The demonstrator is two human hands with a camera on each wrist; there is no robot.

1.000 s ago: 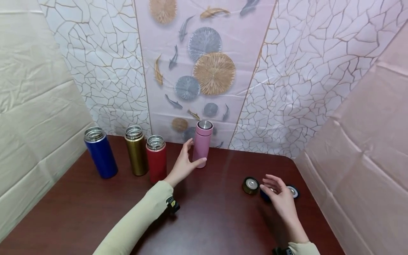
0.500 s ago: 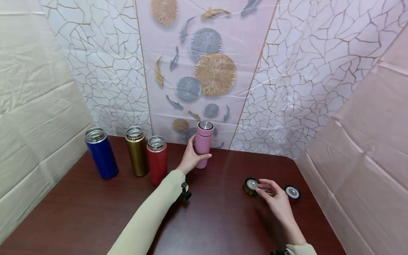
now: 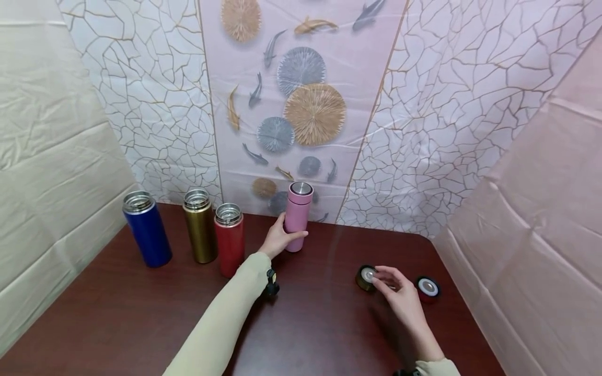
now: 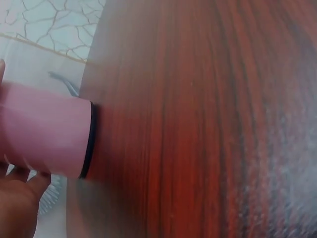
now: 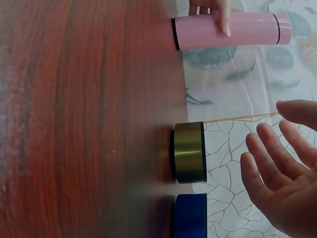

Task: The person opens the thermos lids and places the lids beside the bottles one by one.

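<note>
Bottle (image 3: 298, 213), pink, frame centre: gripped by left hand (image 3: 275, 242), best held upright; right hand (image 3: 402, 298), lower right, half-spread, empty.

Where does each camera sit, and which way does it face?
Head: worn on the head, looking forward and down over the glossy red-brown table; left hand, right hand and pale-green sleeves show.
Left wrist: worn there, facing the lower end of the pink cylindrical bottle; part of the left hand shows.
Right wrist: worn there, facing the round gold lid, round blue lid and pink bottle; both hands show.
Shared by head and right wrist: gold lid, pink bottle, both hands.
</note>
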